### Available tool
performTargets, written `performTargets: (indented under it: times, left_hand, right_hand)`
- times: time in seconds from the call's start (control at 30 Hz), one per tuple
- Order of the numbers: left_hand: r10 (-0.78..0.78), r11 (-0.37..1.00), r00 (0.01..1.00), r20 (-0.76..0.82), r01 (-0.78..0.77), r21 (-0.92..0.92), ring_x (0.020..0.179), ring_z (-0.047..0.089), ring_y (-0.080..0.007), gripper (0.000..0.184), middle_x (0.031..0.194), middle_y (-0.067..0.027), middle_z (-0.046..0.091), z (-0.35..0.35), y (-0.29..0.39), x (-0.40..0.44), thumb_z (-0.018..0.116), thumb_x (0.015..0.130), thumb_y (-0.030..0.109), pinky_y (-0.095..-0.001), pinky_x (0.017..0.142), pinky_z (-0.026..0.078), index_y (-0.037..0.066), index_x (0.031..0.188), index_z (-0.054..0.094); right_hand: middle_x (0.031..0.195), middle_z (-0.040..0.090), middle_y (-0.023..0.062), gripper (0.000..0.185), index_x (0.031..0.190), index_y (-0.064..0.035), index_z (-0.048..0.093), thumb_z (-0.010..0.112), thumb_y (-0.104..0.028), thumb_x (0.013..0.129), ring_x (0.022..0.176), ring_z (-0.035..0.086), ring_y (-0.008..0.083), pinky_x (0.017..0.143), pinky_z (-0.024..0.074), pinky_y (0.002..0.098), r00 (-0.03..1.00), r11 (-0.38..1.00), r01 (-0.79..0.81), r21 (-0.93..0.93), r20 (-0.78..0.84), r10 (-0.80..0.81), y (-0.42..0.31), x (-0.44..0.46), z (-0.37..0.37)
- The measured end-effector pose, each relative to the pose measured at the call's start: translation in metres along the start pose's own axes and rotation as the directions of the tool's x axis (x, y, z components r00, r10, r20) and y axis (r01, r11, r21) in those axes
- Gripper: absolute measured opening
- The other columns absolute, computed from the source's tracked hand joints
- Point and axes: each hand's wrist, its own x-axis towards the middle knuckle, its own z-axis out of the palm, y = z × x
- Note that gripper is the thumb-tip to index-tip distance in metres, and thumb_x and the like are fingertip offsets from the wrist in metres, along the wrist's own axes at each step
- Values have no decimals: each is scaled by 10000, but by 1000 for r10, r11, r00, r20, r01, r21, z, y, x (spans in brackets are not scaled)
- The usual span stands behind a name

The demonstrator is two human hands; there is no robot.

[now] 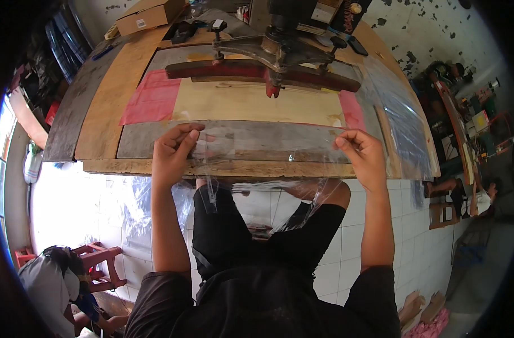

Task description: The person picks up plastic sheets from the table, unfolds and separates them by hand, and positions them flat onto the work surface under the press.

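Observation:
A clear, thin plastic sheet (pixel 212 192) stretches between my two hands and hangs over the table's front edge above my lap. Its upper left corner is pinched between the thumb and fingers of my left hand (pixel 174 151). On the other side, my right hand (pixel 365 153) pinches the upper right corner. Both hands are held above the front of the wooden table (pixel 133 167). Beyond them lies a pale yellow board (pixel 257 101) with pink strips (pixel 151 98) at its ends. A metal press bar with a red edge (pixel 217 71) stands over this board.
More clear plastic sheets (pixel 400 112) lie along the table's right side. A cardboard box (pixel 150 16) and a phone (pixel 357 45) are at the back. One person (pixel 57 281) is at lower left near a red stool (pixel 102 265); another person (pixel 482 200) is at right.

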Motion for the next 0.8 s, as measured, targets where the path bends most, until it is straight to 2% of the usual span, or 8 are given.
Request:
performTargets:
  times: [0.2,0.27,0.47,0.53,0.6,0.73,0.77,0.8]
  left_hand:
    - [-31,999,999,17,31,-23,952,727,-128,275,1039,-143,810,0,3,0,624,1096,134,-277,855,574,-94,1227,702]
    - [24,996,1000,1,-24,92,940,731,-130,272,1041,-150,811,1,1,1,619,1094,130,-272,843,568,-92,1231,696]
    - [47,979,994,-98,-26,204,865,741,-115,183,999,-114,823,8,9,-15,614,1081,83,-269,812,571,-41,1148,731]
    - [114,965,986,-121,-81,248,882,748,-129,164,1004,-119,819,9,-3,-29,611,1078,65,-276,829,571,-36,1136,727]
    - [173,947,975,-140,-125,296,898,755,-144,148,1009,-125,816,13,-14,-46,607,1075,46,-284,847,572,-30,1124,724]
    - [186,909,946,-265,-63,413,987,753,-165,128,1047,-131,795,20,-22,-72,609,1052,-12,-299,900,562,-16,1118,720]
    - [216,901,936,-279,-81,425,983,754,-172,127,1039,-129,795,20,-25,-75,612,1051,-10,-299,897,561,-15,1118,720]
    - [249,893,923,-293,-102,438,979,756,-178,125,1032,-127,795,21,-28,-76,615,1049,-8,-300,894,561,-14,1117,720]
  right_hand:
    - [909,762,45,160,1023,28,749,765,-131,1013,856,697,105,825,545,268,1000,998,12,64,26,-13,8,0,-1]
    - [924,762,46,155,1026,27,748,762,-127,1014,867,699,108,833,545,267,999,996,16,87,28,-18,12,-2,0]
    - [953,758,39,156,1045,9,740,759,-141,1008,911,692,113,866,544,298,996,996,61,-63,-54,-64,28,-28,17]
    - [961,759,43,157,1075,-4,725,739,-149,1017,929,696,114,868,544,307,979,997,68,-24,-193,-72,36,-46,33]
    - [991,750,54,145,1081,-10,709,730,-143,1027,949,704,123,860,548,306,950,990,-67,-123,-310,26,42,-65,50]
    - [1038,737,116,138,1130,-1,618,644,-131,1092,963,700,142,880,570,307,834,950,310,42,-491,-251,77,-76,86]
    - [1010,724,109,115,1166,6,614,635,-44,1064,1011,737,248,888,541,331,799,921,362,-144,-461,-386,100,-75,84]
    - [1010,724,109,115,1166,6,614,635,-44,1064,1011,737,248,888,541,331,798,921,362,-142,-464,-385,105,-71,88]
